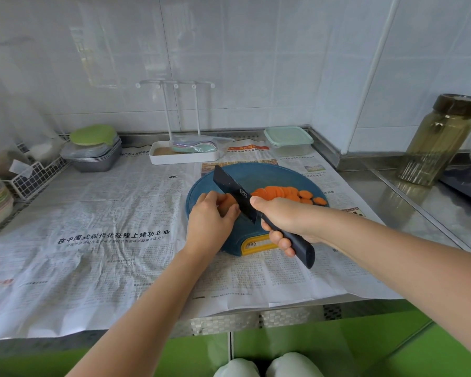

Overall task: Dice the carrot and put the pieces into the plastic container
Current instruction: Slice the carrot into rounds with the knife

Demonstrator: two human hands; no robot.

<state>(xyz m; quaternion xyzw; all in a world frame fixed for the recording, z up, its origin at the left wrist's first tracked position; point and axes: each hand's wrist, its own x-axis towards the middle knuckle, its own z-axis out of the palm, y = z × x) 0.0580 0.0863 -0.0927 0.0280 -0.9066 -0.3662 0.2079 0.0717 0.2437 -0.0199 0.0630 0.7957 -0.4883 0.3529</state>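
On the round blue cutting board [256, 175] lies a row of orange carrot slices [286, 194]. My left hand [211, 219] grips the uncut carrot stub [227, 203] at the board's left side, fingers curled over it. My right hand [283, 221] holds the black knife [235, 195] by its handle, the blade standing against the stub's cut end. The clear plastic container [288, 141] with a pale green lid sits behind the board at the back right.
Newspaper [106, 240] covers the steel counter. A white rack tray [182, 155] stands behind the board, grey stacked trays with a green lid [93, 151] at the back left, a wire basket [33, 178] at far left, a tinted jar [441, 140] at right.
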